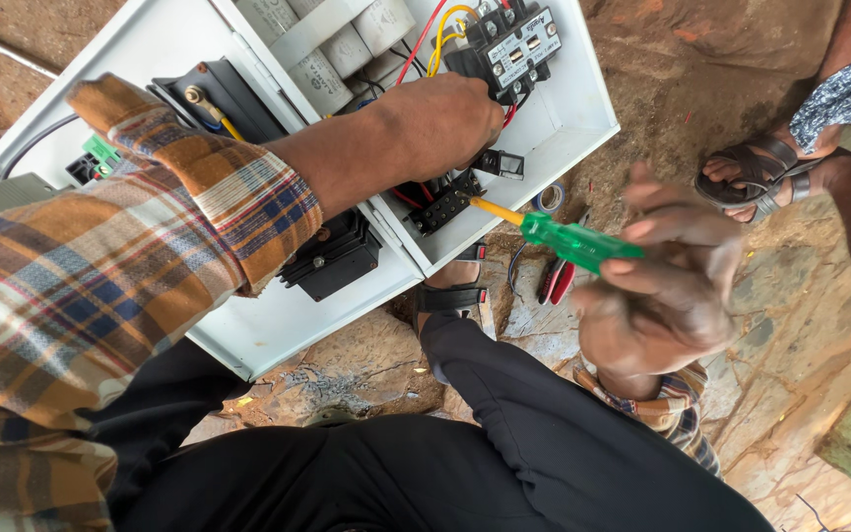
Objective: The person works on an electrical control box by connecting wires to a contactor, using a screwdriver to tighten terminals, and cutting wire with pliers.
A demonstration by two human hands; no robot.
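Observation:
My left hand [442, 123] reaches into an open white electrical box [583, 108] and rests with closed fingers on black parts and red wires near a black contactor [514, 44]; what it grips is hidden. My right hand [662, 286] holds a screwdriver [558, 236] with a clear green handle and a yellow shaft, its tip pointing at a black terminal block [442, 205] at the box's lower edge. Grey cylindrical capacitors [327, 39] lie at the box's top.
The box's open lid [288, 315] carries a black block [332, 258]. Red-handled pliers [556, 281] and a roll of tape [547, 200] lie on the rocky ground. My sandalled foot [455, 296] is below the box. Another person's sandalled foot [755, 177] is at the right.

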